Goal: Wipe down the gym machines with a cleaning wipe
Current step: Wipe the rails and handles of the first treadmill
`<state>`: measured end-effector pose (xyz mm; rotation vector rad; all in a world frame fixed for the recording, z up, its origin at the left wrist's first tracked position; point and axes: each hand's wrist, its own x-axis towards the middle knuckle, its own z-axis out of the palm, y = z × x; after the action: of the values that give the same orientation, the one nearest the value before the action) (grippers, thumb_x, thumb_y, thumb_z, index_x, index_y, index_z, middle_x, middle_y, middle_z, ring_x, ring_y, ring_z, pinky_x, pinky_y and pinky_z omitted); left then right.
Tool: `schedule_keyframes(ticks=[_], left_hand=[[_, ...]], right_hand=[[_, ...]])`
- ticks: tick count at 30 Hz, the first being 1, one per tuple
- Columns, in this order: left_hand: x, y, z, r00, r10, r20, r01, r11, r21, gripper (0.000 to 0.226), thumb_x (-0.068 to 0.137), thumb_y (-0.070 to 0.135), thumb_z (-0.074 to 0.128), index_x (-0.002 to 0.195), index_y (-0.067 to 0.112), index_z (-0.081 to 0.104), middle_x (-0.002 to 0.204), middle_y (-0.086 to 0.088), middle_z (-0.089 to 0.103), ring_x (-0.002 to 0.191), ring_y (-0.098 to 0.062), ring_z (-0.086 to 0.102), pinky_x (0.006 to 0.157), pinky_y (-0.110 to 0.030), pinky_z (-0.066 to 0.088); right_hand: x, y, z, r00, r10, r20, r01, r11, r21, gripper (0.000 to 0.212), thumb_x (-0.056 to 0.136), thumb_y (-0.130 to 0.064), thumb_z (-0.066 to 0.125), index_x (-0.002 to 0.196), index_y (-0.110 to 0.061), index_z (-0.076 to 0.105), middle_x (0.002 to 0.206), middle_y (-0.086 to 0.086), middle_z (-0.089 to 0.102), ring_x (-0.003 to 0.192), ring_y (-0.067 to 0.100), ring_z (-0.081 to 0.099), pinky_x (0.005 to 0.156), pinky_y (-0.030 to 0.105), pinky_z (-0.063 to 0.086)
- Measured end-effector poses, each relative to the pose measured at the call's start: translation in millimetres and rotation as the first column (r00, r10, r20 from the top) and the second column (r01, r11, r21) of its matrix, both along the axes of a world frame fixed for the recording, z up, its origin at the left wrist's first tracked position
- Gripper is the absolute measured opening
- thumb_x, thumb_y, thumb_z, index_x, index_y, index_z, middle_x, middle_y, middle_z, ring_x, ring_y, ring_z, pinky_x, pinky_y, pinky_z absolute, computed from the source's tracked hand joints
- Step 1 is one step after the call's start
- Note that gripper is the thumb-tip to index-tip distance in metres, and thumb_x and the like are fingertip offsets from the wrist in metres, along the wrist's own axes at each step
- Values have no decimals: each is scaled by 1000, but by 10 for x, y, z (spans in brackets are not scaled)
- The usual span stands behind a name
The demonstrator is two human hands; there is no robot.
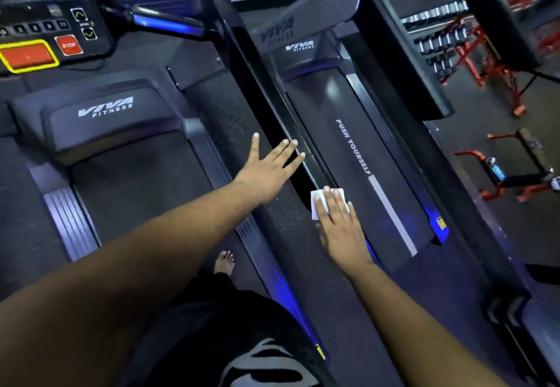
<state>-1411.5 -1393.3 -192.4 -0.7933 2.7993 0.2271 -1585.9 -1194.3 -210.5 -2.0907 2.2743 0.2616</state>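
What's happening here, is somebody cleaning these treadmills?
Yes. A person stands between two treadmills and presses a white wipe flat under the right hand onto the left edge of the right-hand treadmill's belt, beside the words PUSH YOURSELF. The left hand is spread open, fingers straight, reaching towards the dark rail between the machines. It holds nothing.
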Motion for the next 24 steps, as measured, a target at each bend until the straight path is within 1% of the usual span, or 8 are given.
schedule_keyframes(ticks=[4, 7, 9, 11, 13, 16, 20, 24], left_hand=[[9, 177, -13, 999, 25, -31, -23, 997, 80, 101, 97, 25, 62, 160, 20, -16, 167, -8, -26, 156, -23, -16, 112, -79, -4], [16, 292, 38, 985, 148, -88, -124, 965, 233, 100, 97, 36, 64, 162, 22, -10, 169, -4, -19, 157, -21, -9, 117, -74, -1], [-3, 419, 77, 917, 369, -148, -265, 844, 466, 93, 98, 40, 63, 163, 21, 0, 171, -5, -3, 157, -24, 7, 123, -65, 8], [-70, 569, 69, 789, 592, -167, -317, 624, 715, 81, 99, 40, 63, 161, 12, 18, 165, -12, 26, 149, -29, 33, 121, -47, 29], [-172, 739, 45, 688, 718, -105, -283, 398, 873, 58, 101, 33, 62, 148, 4, 44, 137, -15, 59, 119, -27, 58, 101, -37, 45], [-340, 959, -58, 512, 859, -28, -187, 143, 972, 25, 98, 18, 67, 118, 4, 68, 80, -2, 66, 75, -17, 54, 75, -34, 44], [-476, 1168, -54, 272, 962, 28, -93, -3, 996, 10, 95, 3, 66, 102, -2, 70, 66, 0, 67, 59, -11, 57, 67, -29, 48], [-285, 1320, 26, 128, 991, 35, -85, -25, 996, 7, 94, 7, 69, 98, 4, 72, 79, -8, 71, 68, -12, 63, 69, -27, 52]], right_hand=[[95, -277, 122, 998, -47, 46, 44, 997, 70, 91, 91, -25, 64, 163, -19, 9, 170, 7, 4, 157, 30, 5, 120, 58, 25], [173, -562, 207, 990, -88, 114, 77, 992, 96, 82, 101, -35, 54, 163, -23, 1, 171, 2, -5, 157, 27, -2, 122, 57, 21], [159, -545, 222, 971, -94, 220, 79, 994, 77, 67, 106, -39, 42, 163, -23, 9, 171, 2, -1, 157, 26, 0, 121, 53, 18], [114, -451, 257, 941, -52, 336, 61, 998, -19, 56, 106, -31, 35, 160, -18, 28, 168, 7, 18, 155, 30, 16, 121, 53, 24], [27, -395, 251, 909, -6, 416, 72, 987, -143, 55, 97, -16, 41, 151, -8, 43, 158, 14, 40, 146, 34, 37, 117, 54, 35], [-6, -419, 310, 915, -54, 400, 143, 970, -196, 58, 91, -4, 60, 148, -5, 47, 143, 15, 56, 127, 36, 53, 105, 50, 47], [-57, -447, 402, 954, -102, 281, 153, 974, -165, 51, 89, -17, 67, 139, -13, 58, 115, 15, 64, 104, 38, 59, 83, 47, 50], [55, -405, 489, 850, -199, 489, 266, 961, -71, 36, 87, -19, 64, 123, -20, 69, 112, 7, 69, 102, 32, 65, 87, 42, 53]])
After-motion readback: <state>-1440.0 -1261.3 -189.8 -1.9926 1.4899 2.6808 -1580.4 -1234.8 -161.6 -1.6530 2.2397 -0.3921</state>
